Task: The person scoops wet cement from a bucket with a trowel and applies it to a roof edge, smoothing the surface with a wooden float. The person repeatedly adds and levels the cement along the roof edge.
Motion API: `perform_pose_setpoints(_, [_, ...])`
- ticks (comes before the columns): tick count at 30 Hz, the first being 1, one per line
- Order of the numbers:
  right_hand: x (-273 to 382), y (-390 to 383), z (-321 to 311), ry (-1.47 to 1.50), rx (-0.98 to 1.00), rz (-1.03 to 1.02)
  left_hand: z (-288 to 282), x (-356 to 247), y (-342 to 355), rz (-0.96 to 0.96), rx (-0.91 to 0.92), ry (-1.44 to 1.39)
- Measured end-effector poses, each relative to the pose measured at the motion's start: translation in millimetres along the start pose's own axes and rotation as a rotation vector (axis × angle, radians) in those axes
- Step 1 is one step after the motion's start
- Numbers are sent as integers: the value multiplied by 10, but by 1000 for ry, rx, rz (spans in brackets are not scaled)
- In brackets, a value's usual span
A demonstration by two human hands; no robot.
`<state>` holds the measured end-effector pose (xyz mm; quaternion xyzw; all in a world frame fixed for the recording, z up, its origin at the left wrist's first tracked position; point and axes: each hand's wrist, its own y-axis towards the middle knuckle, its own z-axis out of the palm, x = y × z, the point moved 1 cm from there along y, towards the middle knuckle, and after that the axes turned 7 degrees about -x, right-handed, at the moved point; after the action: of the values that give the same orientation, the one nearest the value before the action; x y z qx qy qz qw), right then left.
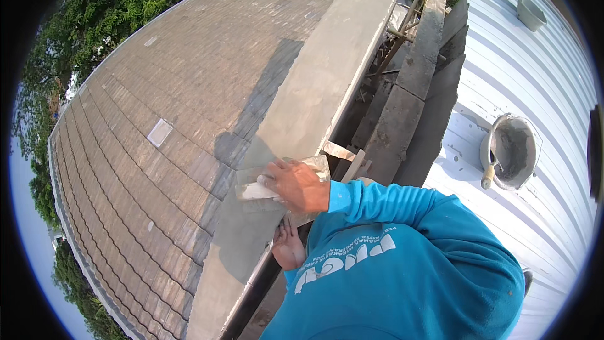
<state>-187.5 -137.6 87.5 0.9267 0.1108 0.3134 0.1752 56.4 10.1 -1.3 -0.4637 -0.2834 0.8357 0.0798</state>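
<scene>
My right hand point(301, 184) is closed round the pale handle of a flat plastering float point(246, 191). The float lies on a grey cement band point(308, 94) that runs along the roof's edge; its plate looks smeared and partly see-through. A crumpled whitish piece point(318, 165) shows just beyond my right wrist, too unclear to name. Nearer to me, my left hand point(289, 244) rests on the band's outer edge, fingers stretched out and holding nothing that shows. The shadow of my head and arms falls across the band.
Brown roof tiles point(207, 69) spread to the left of the band. To the right, grey planks point(396, 119) and bamboo poles point(412, 9) stand over a deep gap. On the white corrugated metal roof point(491, 82) sit a mortar bucket point(513, 151) with a wooden-handled trowel point(488, 176) and another bucket point(531, 14).
</scene>
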Motion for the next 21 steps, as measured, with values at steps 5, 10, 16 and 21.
perform_pose_setpoints(5, [755, -170, -350, 542, -150, -1, -46, -121, -26, -23, 10, 152])
perform_pose_setpoints(10, [-612, -370, -1681, 912, -811, 733, 222, -145, 44, -132, 17, -330])
perform_pose_setpoints(16, [-1762, -1596, -3005, 1207, -2128, 421, 36, -104, 195, -137, -38, -319])
perform_pose_setpoints(21, [-2913, -2886, -3431, -343, -1328, 1703, -43, -133, 332, -219, -73, -350])
